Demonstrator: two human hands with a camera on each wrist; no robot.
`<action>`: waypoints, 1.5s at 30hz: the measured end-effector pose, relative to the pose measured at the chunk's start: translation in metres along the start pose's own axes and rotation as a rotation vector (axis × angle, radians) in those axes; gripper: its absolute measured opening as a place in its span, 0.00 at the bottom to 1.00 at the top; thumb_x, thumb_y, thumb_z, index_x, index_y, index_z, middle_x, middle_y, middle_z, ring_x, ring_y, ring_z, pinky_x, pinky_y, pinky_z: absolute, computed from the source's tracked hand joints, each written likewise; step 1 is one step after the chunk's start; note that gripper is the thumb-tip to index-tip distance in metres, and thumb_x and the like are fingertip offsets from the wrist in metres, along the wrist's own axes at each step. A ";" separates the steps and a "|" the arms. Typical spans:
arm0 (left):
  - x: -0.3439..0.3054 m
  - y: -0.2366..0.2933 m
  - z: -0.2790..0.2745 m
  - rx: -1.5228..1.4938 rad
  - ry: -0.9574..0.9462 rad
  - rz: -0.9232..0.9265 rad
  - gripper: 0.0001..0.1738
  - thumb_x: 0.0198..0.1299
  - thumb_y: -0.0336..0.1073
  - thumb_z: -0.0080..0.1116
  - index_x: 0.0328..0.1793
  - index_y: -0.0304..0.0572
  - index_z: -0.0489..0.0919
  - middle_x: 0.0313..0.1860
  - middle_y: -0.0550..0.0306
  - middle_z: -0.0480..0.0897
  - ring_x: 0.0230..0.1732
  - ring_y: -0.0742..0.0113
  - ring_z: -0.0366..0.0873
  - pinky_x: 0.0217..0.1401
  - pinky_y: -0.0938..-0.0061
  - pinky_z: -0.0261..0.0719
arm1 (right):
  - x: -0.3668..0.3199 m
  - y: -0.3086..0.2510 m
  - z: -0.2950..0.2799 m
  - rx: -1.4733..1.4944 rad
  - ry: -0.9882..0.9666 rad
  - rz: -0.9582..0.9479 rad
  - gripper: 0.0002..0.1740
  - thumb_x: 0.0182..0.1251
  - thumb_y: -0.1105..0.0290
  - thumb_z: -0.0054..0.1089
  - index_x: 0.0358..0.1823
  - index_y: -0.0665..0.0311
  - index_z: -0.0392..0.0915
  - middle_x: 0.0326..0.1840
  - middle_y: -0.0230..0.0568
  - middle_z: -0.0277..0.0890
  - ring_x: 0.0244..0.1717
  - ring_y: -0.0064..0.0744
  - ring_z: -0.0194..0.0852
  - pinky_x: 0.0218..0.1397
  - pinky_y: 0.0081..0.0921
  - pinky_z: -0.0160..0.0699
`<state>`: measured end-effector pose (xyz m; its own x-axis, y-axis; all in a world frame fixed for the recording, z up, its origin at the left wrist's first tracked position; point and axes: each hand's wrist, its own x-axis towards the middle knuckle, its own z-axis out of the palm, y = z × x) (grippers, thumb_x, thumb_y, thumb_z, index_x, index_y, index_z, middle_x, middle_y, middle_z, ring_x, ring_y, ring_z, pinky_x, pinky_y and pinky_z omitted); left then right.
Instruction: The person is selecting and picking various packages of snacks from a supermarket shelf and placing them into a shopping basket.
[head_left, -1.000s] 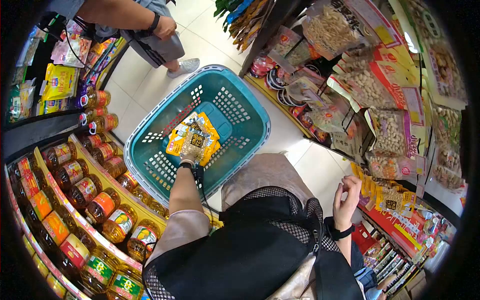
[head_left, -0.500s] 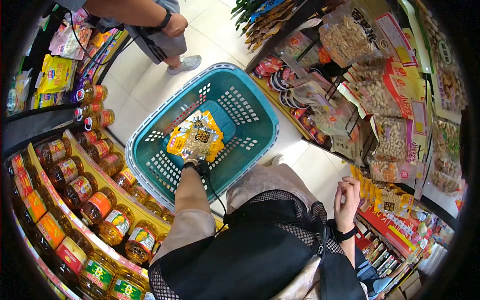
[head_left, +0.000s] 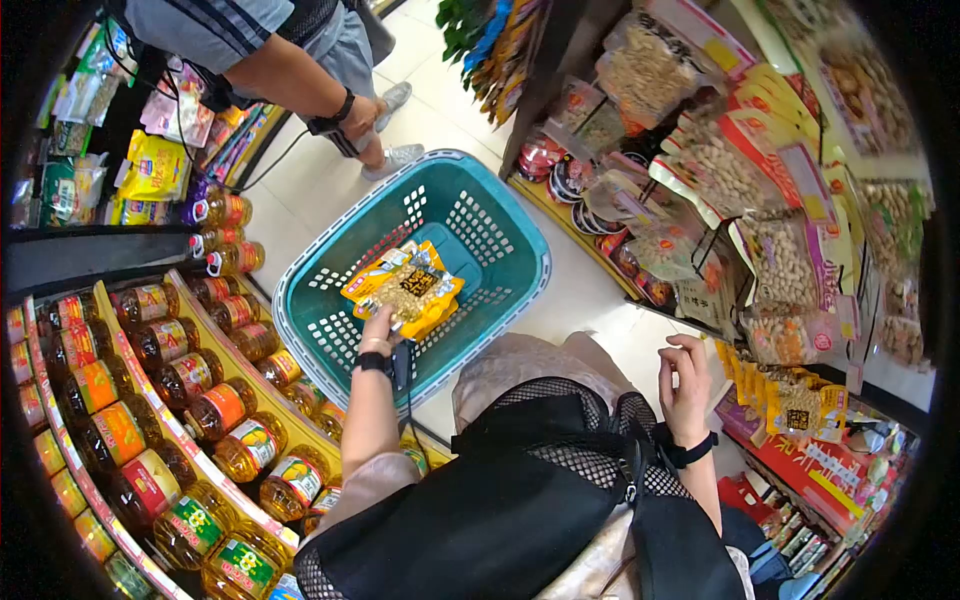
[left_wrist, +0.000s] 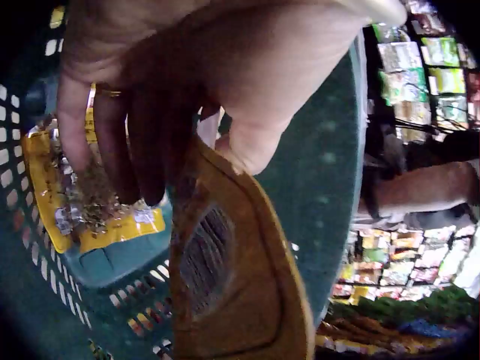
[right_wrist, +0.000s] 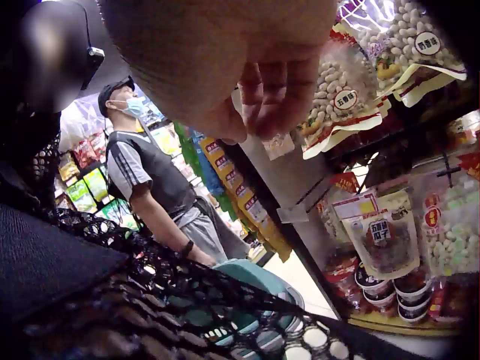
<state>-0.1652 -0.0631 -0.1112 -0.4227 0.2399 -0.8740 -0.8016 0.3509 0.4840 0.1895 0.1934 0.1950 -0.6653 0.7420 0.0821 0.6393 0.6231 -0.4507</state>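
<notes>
My left hand reaches into a teal plastic basket. Thumb and fingers pinch the edge of a yellow snack bag, which stands on edge toward the camera in the left wrist view. Beyond the fingers, another yellow snack bag with a clear window lies in the basket. From the head, the yellow bags overlap near the basket's near left side. My right hand hangs at my right side with loosely bent fingers and nothing in it, close to hanging packets of nuts.
Bottles of oil line the tiered shelves at left. Bagged peanuts hang on racks at right, above tubs on a low shelf. Another person stands beyond the basket on the tiled floor. A black bag covers my front.
My left hand has drawn back a little toward me, the yellow bag lifting and tilting with it. The other person has leaned in closer to the basket. My right hand stays at my side.
</notes>
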 end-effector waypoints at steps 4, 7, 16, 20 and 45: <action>-0.105 0.023 0.052 0.135 -0.084 0.541 0.17 0.56 0.35 0.57 0.49 0.32 0.74 0.42 0.58 0.80 0.38 0.71 0.76 0.44 0.78 0.72 | -0.018 0.036 -0.019 0.099 0.040 -0.027 0.09 0.50 0.84 0.56 0.33 0.65 0.74 0.39 0.43 0.73 0.34 0.42 0.75 0.34 0.30 0.75; -0.201 0.038 0.117 0.400 -0.096 0.642 0.16 0.51 0.39 0.63 0.39 0.34 0.74 0.32 0.63 0.76 0.29 0.78 0.69 0.31 0.81 0.67 | -0.036 0.068 -0.040 0.138 0.092 -0.107 0.10 0.50 0.84 0.56 0.34 0.65 0.74 0.39 0.43 0.73 0.34 0.42 0.76 0.35 0.30 0.76; -0.374 -0.018 0.392 0.648 -0.859 1.039 0.19 0.41 0.33 0.66 0.39 0.34 0.75 0.37 0.57 0.80 0.35 0.69 0.77 0.35 0.75 0.74 | -0.105 0.199 -0.169 0.835 0.231 0.028 0.32 0.57 0.72 0.61 0.62 0.69 0.58 0.57 0.46 0.69 0.54 0.36 0.71 0.58 0.32 0.68; -0.464 -0.035 0.524 1.019 -1.249 1.487 0.14 0.39 0.29 0.64 0.35 0.38 0.77 0.39 0.54 0.81 0.37 0.56 0.78 0.43 0.68 0.74 | -0.159 0.250 -0.232 0.924 0.510 0.056 0.22 0.58 0.81 0.53 0.55 0.70 0.63 0.52 0.51 0.73 0.52 0.38 0.74 0.54 0.33 0.72; -0.582 -0.170 0.732 0.785 -1.740 0.845 0.28 0.67 0.39 0.40 0.68 0.29 0.56 0.64 0.44 0.67 0.65 0.57 0.63 0.69 0.65 0.56 | -0.297 0.395 -0.358 0.878 1.189 0.353 0.18 0.65 0.73 0.51 0.55 0.69 0.67 0.52 0.41 0.72 0.52 0.28 0.71 0.55 0.27 0.70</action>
<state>0.5266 0.4003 0.3476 0.6155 0.7531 0.2324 -0.1642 -0.1658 0.9724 0.7773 0.3076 0.3108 0.4296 0.8468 0.3137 -0.0161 0.3545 -0.9349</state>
